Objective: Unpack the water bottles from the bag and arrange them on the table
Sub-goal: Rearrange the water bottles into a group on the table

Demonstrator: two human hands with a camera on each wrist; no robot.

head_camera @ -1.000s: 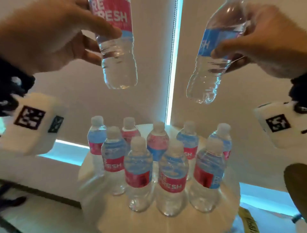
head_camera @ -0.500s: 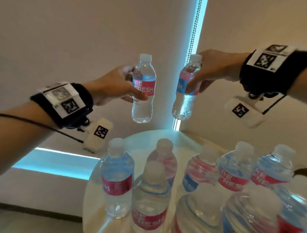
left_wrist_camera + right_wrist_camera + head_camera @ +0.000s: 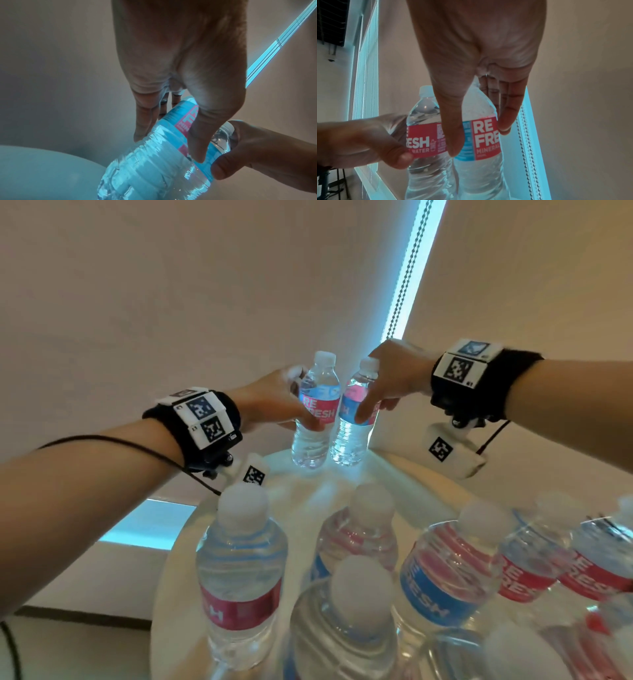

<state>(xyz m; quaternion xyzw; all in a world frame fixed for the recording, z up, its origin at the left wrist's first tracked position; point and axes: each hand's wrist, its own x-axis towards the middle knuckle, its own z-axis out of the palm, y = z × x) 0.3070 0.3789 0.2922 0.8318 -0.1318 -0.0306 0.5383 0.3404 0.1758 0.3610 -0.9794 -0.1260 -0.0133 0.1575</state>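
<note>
Two clear water bottles with pink-and-blue labels stand side by side and upright at the far edge of the round white table (image 3: pixel 301 508). Their bases look to be touching its top. My left hand (image 3: pixel 291 409) grips the left bottle (image 3: pixel 317 436) round its label, thumb in front. My right hand (image 3: pixel 375 402) grips the right bottle (image 3: pixel 351 440) the same way. In the left wrist view, the left hand (image 3: pixel 171 135) wraps its bottle (image 3: pixel 154 162). In the right wrist view, the right hand (image 3: pixel 479 121) holds its bottle (image 3: pixel 481 142) beside the left-hand bottle (image 3: pixel 424 142). No bag is in view.
Several more capped bottles stand close together on the near half of the table, among them one at the left (image 3: pixel 239 577), one in the middle (image 3: pixel 356 542) and one with a blue label (image 3: pixel 442 594). Beige blinds and a bead chain (image 3: pixel 407 268) hang just behind the table.
Both hands have come down and forward, bringing the two bottles from mid-air to the table's far edge. The two bottles are now closer together.
</note>
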